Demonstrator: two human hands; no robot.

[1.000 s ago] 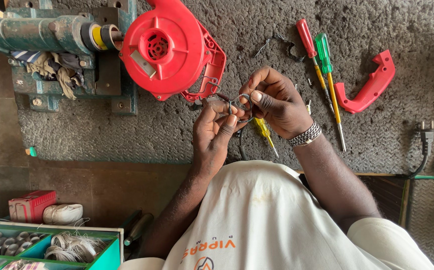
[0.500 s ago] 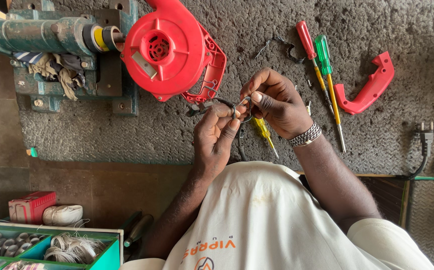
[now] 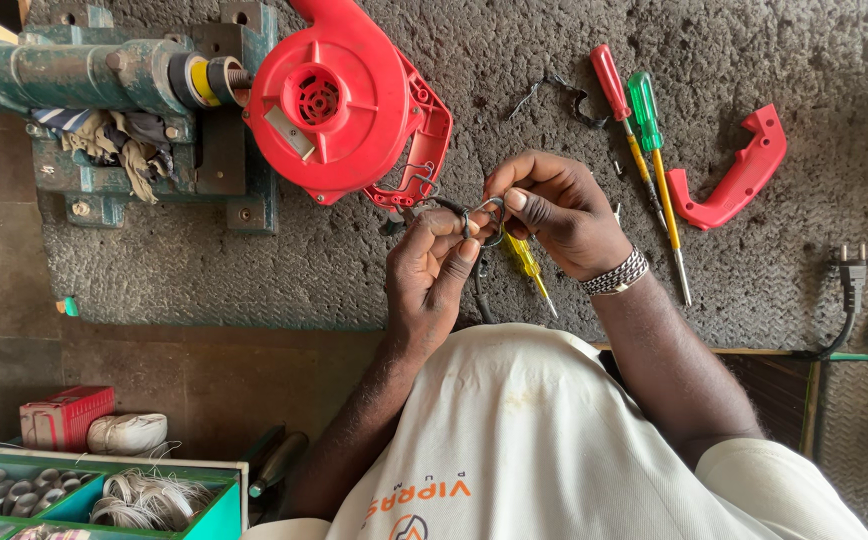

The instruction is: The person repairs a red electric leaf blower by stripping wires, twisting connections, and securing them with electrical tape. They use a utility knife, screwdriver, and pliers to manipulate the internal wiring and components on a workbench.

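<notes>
**Wires pinched at the blower's edge**

Both hands have hardly shifted; only the wires between them have turned a little. Our left hand (image 3: 434, 285) pinches the dark wires (image 3: 469, 215) beside the red blower (image 3: 339, 100), and our right hand (image 3: 559, 215) pinches their looped ends, above the yellow screwdriver (image 3: 526, 262) on the desk (image 3: 754, 290). We judge short, close grips keep strands from splaying.

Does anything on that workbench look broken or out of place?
Yes. The red blower lies open, its handle half off to the side by two screwdrivers. Thin wires trail from it into both hands. A plug lies loose near the bench edge.
</notes>
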